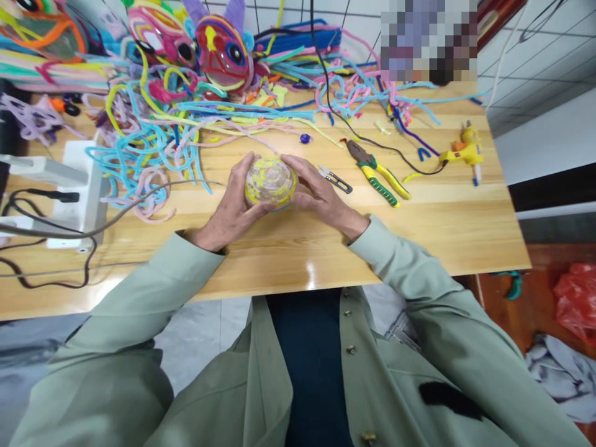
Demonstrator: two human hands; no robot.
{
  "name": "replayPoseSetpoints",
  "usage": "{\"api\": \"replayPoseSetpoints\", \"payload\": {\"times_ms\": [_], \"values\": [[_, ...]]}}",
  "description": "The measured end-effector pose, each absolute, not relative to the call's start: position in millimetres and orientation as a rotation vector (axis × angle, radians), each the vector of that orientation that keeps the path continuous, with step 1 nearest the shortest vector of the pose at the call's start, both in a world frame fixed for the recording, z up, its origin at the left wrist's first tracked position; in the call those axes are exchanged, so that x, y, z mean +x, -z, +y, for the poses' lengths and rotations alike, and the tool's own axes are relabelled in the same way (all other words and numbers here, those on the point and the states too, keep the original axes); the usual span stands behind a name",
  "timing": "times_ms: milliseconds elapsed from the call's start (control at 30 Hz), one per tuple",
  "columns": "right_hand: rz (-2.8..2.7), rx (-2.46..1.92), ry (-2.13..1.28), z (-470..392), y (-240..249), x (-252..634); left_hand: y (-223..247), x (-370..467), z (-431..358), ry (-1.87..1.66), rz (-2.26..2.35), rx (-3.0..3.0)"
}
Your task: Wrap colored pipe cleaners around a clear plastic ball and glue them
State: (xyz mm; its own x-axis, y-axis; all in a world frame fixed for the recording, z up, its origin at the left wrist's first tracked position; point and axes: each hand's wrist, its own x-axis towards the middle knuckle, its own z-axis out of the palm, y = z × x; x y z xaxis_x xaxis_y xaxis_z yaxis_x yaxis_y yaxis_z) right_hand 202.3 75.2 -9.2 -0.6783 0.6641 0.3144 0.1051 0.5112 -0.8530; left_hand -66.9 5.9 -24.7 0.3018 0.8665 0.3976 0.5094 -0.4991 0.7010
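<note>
Between my two hands, on the wooden table, is a round, dome-shaped piece (pixel 270 180) with yellow, white and pale purple swirls; its exact kind does not show. My left hand (pixel 235 205) curves around its left side, thumb along the near edge. On the opposite side, my right hand (pixel 319 195) grips it with fingers at the top right and thumb close to the lower right. Just right of that hand lie small thread snips (pixel 336 179) and green-and-yellow pliers (pixel 376 174). A small purple coil (pixel 305 138) sits beyond the piece.
Colourful pipe cleaners (pixel 139 133) heap across the back and left. Decorated animal-like heads (pixel 226 53) stand behind them. A white power strip (pixel 77 192) with cables occupies the left side. The yellow glue gun (pixel 465 154) lies at right, its black cord crossing the table (pixel 442 230).
</note>
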Motion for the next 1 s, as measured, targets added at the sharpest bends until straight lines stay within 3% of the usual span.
{"api": "replayPoseSetpoints", "payload": {"times_ms": [1000], "values": [[-1.900, -0.673, -1.321, 75, 12, 196, 12, -59, 4, -1.095, 1.298, 2.071]]}}
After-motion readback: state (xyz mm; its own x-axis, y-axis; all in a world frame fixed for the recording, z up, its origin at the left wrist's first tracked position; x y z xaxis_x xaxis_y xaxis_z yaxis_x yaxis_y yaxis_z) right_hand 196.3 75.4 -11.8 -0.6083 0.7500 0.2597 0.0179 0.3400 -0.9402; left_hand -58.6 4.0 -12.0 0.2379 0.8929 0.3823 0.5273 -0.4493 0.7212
